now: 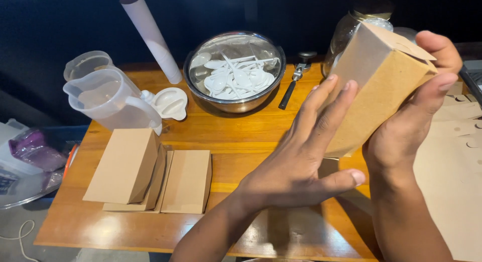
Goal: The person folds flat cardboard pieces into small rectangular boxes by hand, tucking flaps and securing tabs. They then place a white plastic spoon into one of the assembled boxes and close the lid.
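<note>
I hold a brown cardboard box [381,78] tilted up above the wooden table [236,136]. My right hand [416,116] grips it from the right side and underneath, fingers curled over its closed top flap. My left hand [301,156] lies flat against the box's left face, fingers spread, thumb stretched out below. Three finished brown boxes [150,174] lie on their sides at the table's left front.
A steel bowl [234,71] of white plastic spoons stands at the back centre. Clear plastic jugs [105,93], a white scoop and a cardboard tube [150,36] are at back left. A glass jar [356,26], a black-handled tool [293,86] and flat box blanks [452,161] sit right.
</note>
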